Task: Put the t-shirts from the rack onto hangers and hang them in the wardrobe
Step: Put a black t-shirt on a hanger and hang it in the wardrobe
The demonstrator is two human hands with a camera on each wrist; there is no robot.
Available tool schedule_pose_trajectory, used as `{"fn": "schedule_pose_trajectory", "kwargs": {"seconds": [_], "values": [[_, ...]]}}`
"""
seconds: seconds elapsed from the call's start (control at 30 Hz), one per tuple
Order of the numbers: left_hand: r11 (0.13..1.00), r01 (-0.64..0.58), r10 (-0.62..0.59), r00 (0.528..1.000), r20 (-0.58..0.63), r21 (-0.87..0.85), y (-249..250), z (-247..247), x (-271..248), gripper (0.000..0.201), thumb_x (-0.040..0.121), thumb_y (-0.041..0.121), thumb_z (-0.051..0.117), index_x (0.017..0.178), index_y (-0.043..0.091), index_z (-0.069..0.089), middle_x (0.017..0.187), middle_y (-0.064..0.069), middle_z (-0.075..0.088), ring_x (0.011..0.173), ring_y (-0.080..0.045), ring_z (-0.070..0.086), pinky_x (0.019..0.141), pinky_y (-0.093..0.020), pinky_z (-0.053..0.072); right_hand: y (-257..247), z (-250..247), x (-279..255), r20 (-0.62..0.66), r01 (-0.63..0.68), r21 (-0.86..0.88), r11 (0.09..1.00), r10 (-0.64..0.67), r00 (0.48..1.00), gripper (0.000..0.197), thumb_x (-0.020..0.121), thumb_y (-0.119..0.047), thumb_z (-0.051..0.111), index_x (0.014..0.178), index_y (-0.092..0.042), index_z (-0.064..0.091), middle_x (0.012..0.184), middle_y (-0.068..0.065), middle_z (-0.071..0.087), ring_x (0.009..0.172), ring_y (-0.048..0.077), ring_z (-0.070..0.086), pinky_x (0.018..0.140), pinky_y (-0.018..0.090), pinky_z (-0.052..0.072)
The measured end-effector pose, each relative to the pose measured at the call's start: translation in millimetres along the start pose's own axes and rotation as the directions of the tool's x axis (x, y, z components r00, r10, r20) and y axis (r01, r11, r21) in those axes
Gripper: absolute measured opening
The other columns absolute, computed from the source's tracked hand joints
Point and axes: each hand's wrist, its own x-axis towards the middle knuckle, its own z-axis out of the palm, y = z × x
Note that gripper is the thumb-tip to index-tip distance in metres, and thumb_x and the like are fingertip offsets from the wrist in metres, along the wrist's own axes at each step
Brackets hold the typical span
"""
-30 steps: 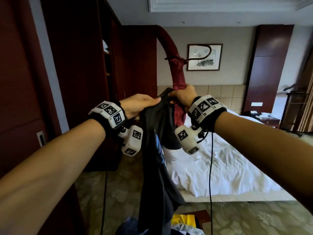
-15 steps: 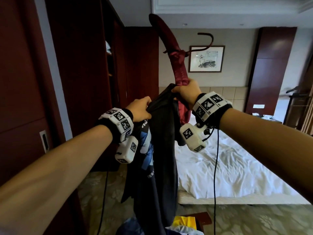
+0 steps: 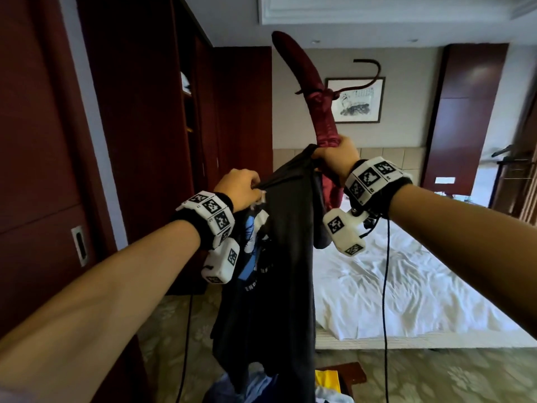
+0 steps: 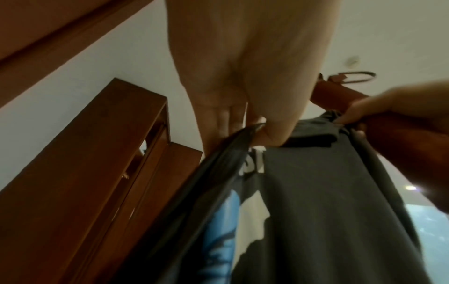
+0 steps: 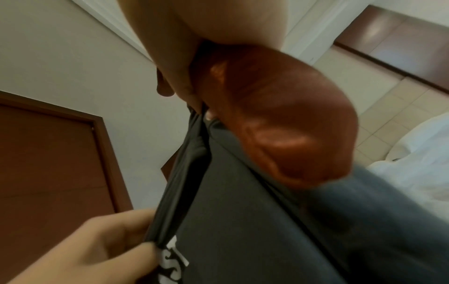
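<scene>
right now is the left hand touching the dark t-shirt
Touching. The left wrist view shows the left hand pinching the dark t-shirt at its top edge.

The hanger point(image 3: 316, 91) is padded in dark red cloth with a satin sheen, gathered at the neck; its hook point(image 3: 369, 74) is thin dark metal. The t-shirt point(image 3: 284, 257) is matt black cotton-like cloth. Wardrobe point(image 3: 145, 126): smooth, faintly glossy reddish wood. Sheet point(image 3: 392, 286): crumpled white cloth.

We see a bed point(image 3: 406, 301) at 3 o'clock, covered by a rumpled white sheet point(image 3: 363, 286). The patterned floor point(image 3: 436, 379) carries the bed. At 6 o'clock, a yellow item point(image 3: 327, 381), a dark wooden piece point(image 3: 353, 375) and some clothing, partly hidden, lie on it.
</scene>
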Motion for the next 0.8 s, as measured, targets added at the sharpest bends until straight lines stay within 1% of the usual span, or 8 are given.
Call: {"fn": "schedule_pose_trajectory", "kwargs": {"seconds": [0.13,0.3,0.47,0.53,0.63,0.73,0.77,0.8], "values": [[1.0,-0.026,0.026,0.989,-0.143,-0.002,-1.7,-4.3,-2.6,0.027,0.085,0.009,0.053,0.108,0.017,0.065,0.104,-0.012,0.068,0.097,-0.032,0.062,0.083,-0.037,0.05,6.1,-8.9,5.1,-0.044,-0.014,-0.076,0.997,0.01,0.999,0.023,0.069,-0.002,0.065,0.069,-0.018,0.049,0.066,0.004,0.052,0.064,0.025,0.056,0.063,0.035,0.054],[0.985,0.096,-0.097,0.995,-0.004,0.141,-5.2,-2.6,-2.0,0.017,0.085,0.008,0.054,0.098,0.017,0.061,0.103,-0.01,0.065,0.094,-0.031,0.061,0.075,-0.035,0.047,9.5,-17.5,10.3,-0.099,0.006,-0.093,0.996,-0.016,0.995,0.021,0.074,-0.003,0.064,0.09,-0.011,0.053,0.068,0.001,0.051,0.061,0.019,0.052,0.054,0.025,0.045],[0.949,0.245,-0.257,0.966,0.037,0.199,-28.5,-5.6,-4.2,0.008,0.083,0.014,0.06,0.091,0.017,0.058,0.107,-0.01,0.061,0.096,-0.031,0.059,0.077,-0.036,0.048,8.5,-48.3,25.1,-0.221,-0.025,-0.151,0.988,-0.01,0.975,0.016,0.074,-0.007,0.064,0.08,-0.015,0.051,0.072,0.004,0.053,0.065,0.021,0.053,0.069,0.032,0.049],[0.942,0.256,-0.274,0.96,0.059,0.219,-28.0,-8.9,-1.3,0.01,0.084,0.016,0.062,0.093,0.013,0.059,0.109,-0.011,0.059,0.097,-0.031,0.059,0.078,-0.037,0.048,15.2,-56.3,25.6,-0.239,-0.043,-0.193,0.98,-0.004,0.971,0.017,0.075,-0.01,0.064,0.089,-0.014,0.055,0.08,0.007,0.055,0.071,0.023,0.054,0.07,0.031,0.046],[0.954,0.297,-0.299,0.95,0.084,0.035,-18.5,-10.5,7.1,0.013,0.084,0.007,0.06,0.095,0.003,0.065,0.1,-0.016,0.067,0.089,-0.033,0.066,0.08,-0.038,0.055,31.6,-58.0,23.4,-0.22,-0.08,-0.29,0.954,0.015,0.975,0.03,0.077,-0.012,0.064,0.107,-0.009,0.058,0.09,0.01,0.056,0.083,0.023,0.056,0.075,0.033,0.048],[0.9,0.399,-0.363,0.909,0.203,-0.178,-9.8,-5.0,19.1,0.011,0.089,0.014,0.058,0.085,0.007,0.065,0.091,-0.011,0.067,0.088,-0.026,0.065,0.076,-0.03,0.051,41.1,-56.8,17.0,-0.206,-0.09,-0.334,0.938,0.021,0.978,0.025,0.077,-0.011,0.063,0.102,-0.008,0.06,0.088,0.012,0.057,0.083,0.026,0.057,0.081,0.038,0.049],[0.827,0.479,-0.418,0.874,0.247,-0.296,-5.6,-3.0,21.3,0.013,0.089,0.011,0.056,0.077,0.008,0.059,0.083,-0.012,0.062,0.084,-0.025,0.062,0.075,-0.031,0.048,44.2,-58.1,15.5,-0.204,-0.093,-0.336,0.937,0.024,0.979,0.022,0.076,-0.011,0.063,0.098,-0.01,0.059,0.087,0.012,0.057,0.082,0.026,0.057,0.079,0.038,0.049],[0.692,0.551,-0.472,0.834,0.285,-0.467,4.1,-4.7,19.4,0.015,0.089,0.004,0.054,0.074,0.005,0.054,0.077,-0.014,0.058,0.078,-0.027,0.06,0.075,-0.036,0.048,47.7,-60.1,14.7,-0.203,-0.101,-0.343,0.934,0.031,0.979,0.021,0.076,-0.012,0.063,0.096,-0.012,0.059,0.086,0.012,0.058,0.081,0.026,0.057,0.078,0.037,0.049]]}}
